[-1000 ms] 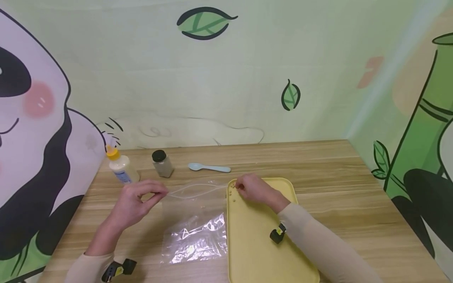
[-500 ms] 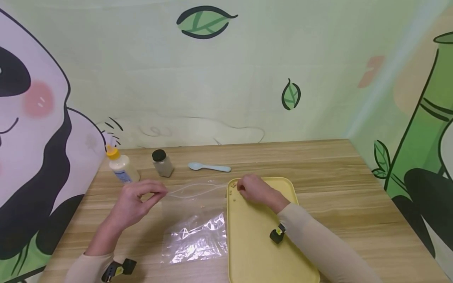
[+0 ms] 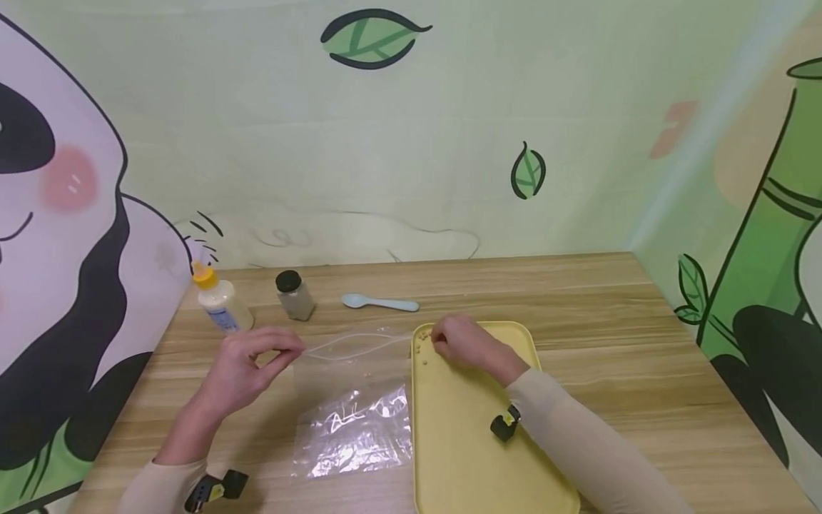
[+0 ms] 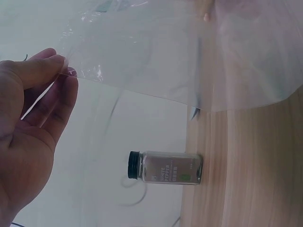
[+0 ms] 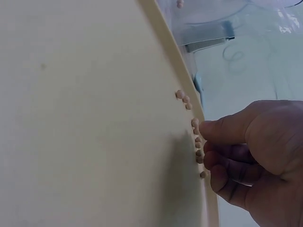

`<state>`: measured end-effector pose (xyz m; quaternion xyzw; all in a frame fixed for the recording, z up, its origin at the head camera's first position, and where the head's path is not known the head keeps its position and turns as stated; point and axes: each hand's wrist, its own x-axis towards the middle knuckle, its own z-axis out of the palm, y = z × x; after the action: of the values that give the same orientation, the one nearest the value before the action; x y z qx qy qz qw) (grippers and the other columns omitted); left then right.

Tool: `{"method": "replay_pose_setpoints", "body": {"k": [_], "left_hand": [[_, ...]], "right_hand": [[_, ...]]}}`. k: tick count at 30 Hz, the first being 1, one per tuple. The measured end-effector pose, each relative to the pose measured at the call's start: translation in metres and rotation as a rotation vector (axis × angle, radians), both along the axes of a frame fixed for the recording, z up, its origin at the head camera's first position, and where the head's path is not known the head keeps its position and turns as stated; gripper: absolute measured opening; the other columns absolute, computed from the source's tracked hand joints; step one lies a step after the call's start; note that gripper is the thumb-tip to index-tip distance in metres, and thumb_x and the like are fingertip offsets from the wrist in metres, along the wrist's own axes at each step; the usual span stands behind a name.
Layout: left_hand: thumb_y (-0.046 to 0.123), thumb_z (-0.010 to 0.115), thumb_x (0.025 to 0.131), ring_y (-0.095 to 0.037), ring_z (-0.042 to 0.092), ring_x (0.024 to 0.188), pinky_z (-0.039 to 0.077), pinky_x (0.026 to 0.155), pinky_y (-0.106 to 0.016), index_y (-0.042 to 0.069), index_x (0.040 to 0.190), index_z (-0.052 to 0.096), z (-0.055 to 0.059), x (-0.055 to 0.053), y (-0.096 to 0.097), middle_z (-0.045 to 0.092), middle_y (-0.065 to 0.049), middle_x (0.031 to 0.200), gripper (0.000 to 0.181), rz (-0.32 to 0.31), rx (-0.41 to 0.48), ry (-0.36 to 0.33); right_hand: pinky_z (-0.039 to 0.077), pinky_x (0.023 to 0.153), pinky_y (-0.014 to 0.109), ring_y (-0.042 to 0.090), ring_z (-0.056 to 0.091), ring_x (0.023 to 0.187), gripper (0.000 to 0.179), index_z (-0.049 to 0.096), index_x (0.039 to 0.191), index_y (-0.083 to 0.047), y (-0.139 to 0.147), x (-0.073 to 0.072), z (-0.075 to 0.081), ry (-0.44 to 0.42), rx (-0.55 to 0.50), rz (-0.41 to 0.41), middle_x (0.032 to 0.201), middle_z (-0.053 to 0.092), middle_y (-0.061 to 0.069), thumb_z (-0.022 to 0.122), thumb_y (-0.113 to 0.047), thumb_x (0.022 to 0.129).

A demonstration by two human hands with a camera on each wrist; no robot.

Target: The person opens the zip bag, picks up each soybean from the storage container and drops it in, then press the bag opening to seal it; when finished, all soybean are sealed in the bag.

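In the head view my left hand (image 3: 247, 368) pinches the upper left corner of a clear zip bag (image 3: 353, 435), whose mouth gapes between two white strips. The left wrist view shows the film (image 4: 142, 56) between thumb and fingers. My right hand (image 3: 469, 346) is at the far left corner of a yellow tray (image 3: 488, 450). Close up, its curled fingers (image 5: 227, 156) and thumb (image 5: 213, 130) are right beside a row of small tan bean-like balls (image 5: 199, 153) along the tray's rim. Whether a ball is between the fingertips is hidden. A tiny tan ball (image 3: 367, 375) shows through the bag.
Behind the bag stand a white squeeze bottle (image 3: 225, 307) with a yellow cap and a black-lidded jar (image 3: 297, 300) labelled white pepper. A light blue spoon (image 3: 379, 303) lies behind the tray. A printed panda wall (image 3: 385, 143) borders the wooden table (image 3: 616, 343).
The right hand has shifted very slightly rightward along the tray's far edge, uncovering a little more of the balls. The left hand and bag stay in place.
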<state>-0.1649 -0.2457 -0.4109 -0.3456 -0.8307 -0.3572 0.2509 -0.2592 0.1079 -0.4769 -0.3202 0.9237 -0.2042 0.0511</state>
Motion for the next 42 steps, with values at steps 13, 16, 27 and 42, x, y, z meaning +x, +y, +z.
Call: {"method": "replay_pose_setpoints", "body": {"k": [13,16,27,42], "left_hand": [[-0.016,0.079,0.067,-0.014,0.069,0.083,0.053,0.082,-0.009,0.009,0.085,0.075,-0.001,-0.001,0.001,0.075,-0.004,0.087,0.031,0.004,0.003,-0.017],[-0.016,0.079,0.067,-0.015,0.07,0.082,0.053,0.082,-0.008,0.008,0.084,0.075,0.0,-0.001,0.002,0.075,-0.004,0.087,0.03,0.001,0.003,-0.007],[-0.016,0.078,0.067,-0.013,0.07,0.083,0.054,0.082,-0.009,0.008,0.085,0.075,-0.002,-0.003,0.002,0.075,-0.005,0.087,0.03,0.001,-0.001,-0.038],[-0.015,0.078,0.068,-0.006,0.068,0.085,0.053,0.081,-0.008,0.008,0.085,0.075,-0.003,-0.004,0.001,0.074,-0.005,0.087,0.029,0.004,0.021,-0.033]], "right_hand": [[0.054,0.068,0.019,0.009,0.061,0.075,0.009,0.073,0.094,-0.007,0.0,0.003,0.02,0.054,-0.082,0.017,0.085,0.07,0.001,0.069,-0.014,0.09],[0.053,0.066,0.019,0.009,0.06,0.074,0.01,0.073,0.095,-0.006,0.0,0.005,0.025,0.061,-0.102,0.019,0.084,0.069,0.0,0.069,-0.013,0.09],[0.051,0.063,0.017,0.008,0.058,0.072,0.01,0.073,0.095,-0.007,-0.001,0.01,0.043,0.101,-0.152,0.03,0.082,0.067,-0.001,0.068,-0.014,0.091],[0.051,0.063,0.016,0.008,0.058,0.073,0.007,0.072,0.094,-0.01,-0.004,0.019,0.057,0.152,-0.196,0.021,0.084,0.065,-0.002,0.068,-0.015,0.091]]}}
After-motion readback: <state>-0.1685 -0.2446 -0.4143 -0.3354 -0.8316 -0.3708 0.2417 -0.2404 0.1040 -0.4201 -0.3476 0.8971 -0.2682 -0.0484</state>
